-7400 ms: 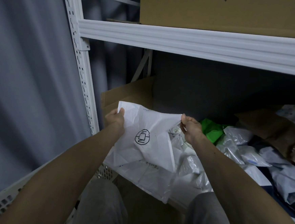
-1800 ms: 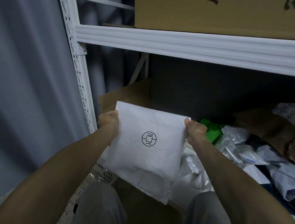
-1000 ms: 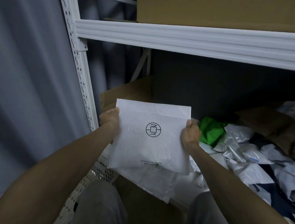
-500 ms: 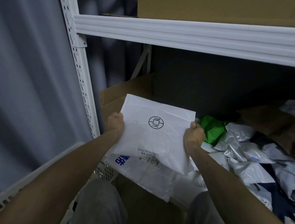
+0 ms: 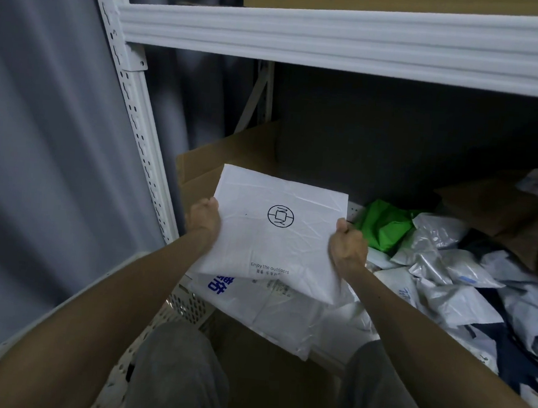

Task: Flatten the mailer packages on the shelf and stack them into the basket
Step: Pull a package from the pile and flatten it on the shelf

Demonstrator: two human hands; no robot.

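A flattened white mailer (image 5: 278, 236) with a round black logo and small print is held up in front of the shelf. My left hand (image 5: 203, 218) pinches its left edge and my right hand (image 5: 348, 247) grips its right edge. Under it lies another white mailer (image 5: 253, 302) with blue characters, draped over the white perforated basket (image 5: 185, 306) at lower left. A heap of crumpled silver and white mailers (image 5: 448, 276) covers the shelf to the right.
A green bag (image 5: 385, 226) lies behind the heap. Brown cardboard (image 5: 226, 158) stands at the back left, more brown paper (image 5: 502, 212) at the right. The white shelf beam (image 5: 338, 38) runs overhead, its upright post (image 5: 134, 96) at left. My knees fill the bottom.
The crumpled mailer has been pulled flat between both hands. Over the last second it tilted back and dropped lower, uncovering the blue-printed mailer beneath.
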